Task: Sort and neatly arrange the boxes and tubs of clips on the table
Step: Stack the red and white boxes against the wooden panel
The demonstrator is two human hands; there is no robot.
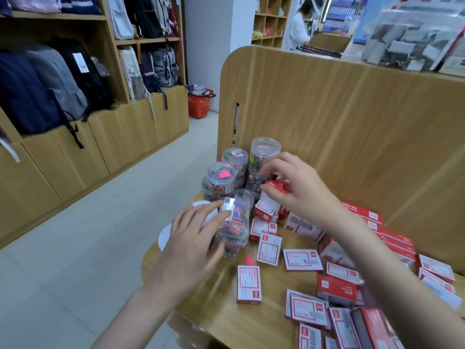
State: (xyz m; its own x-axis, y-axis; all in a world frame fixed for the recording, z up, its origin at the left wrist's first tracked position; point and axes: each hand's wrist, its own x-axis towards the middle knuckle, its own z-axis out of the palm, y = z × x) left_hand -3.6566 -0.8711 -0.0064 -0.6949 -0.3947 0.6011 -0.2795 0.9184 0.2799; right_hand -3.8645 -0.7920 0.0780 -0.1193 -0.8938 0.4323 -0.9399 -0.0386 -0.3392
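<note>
From the head camera, the person stands at the rounded near-left corner of the wooden table (pixel 226 311), both hands out over the stock. The left hand (pixel 186 250) lies against a clear tub of coloured clips (pixel 235 222) that leans over near the left edge, fingers spread along its side and thumb up by the silver label; it looks like a light touch, not a full grip, though motion blur makes that hard to settle. The right hand (pixel 297 187) is further back, fingers curled and pinching a small red-and-white box (pixel 273 188) just in front of the tall tub of silver clips (pixel 264 165).

Two more tubs of coloured clips (pixel 220 180) are stacked toward the back-left corner, against the wooden partition (pixel 339 109). Red-and-white boxes (pixel 299 259) lie scattered flat and at all angles across the middle and right side.

To do this step well, I would say the leaning tub wants setting upright beside the other tubs before the box goes anywhere, since a nudge could roll it off the edge. The box should join its like in a squared row.

Loose white lids (pixel 201 205) sit under the left hand at the edge, in the way. A pink tag (pixel 249 260) lies among the boxes. Shelves of backpacks (pixel 63 79) line the aisle.
</note>
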